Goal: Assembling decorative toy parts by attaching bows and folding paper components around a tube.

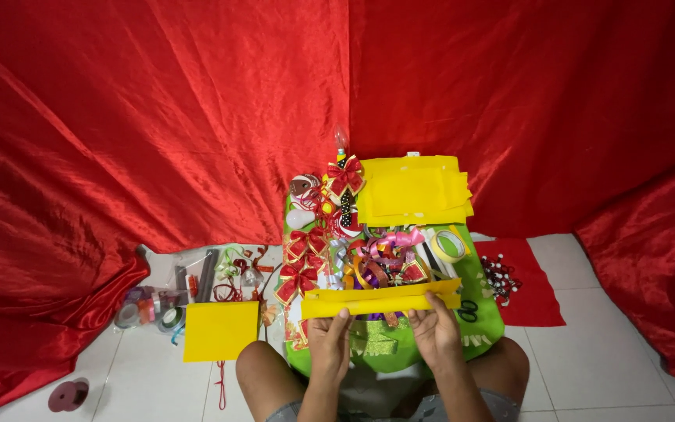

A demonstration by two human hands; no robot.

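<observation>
Left hand (328,340) and right hand (433,332) both closed on yellow felt strip (380,301), held level over green board (478,312), ribbon bows (300,266) beside.

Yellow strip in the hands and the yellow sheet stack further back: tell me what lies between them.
In the head view, between the yellow strip and the yellow sheet stack lies a heap of curled ribbons, red bows and a tape roll.

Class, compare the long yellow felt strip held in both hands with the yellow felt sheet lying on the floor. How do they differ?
The long yellow felt strip is narrow and stretched sideways; the yellow felt sheet is broad and nearly square. The strip is held by the left hand and right hand; the sheet lies untouched on the white floor tiles. Both are the same bright yellow.
</observation>
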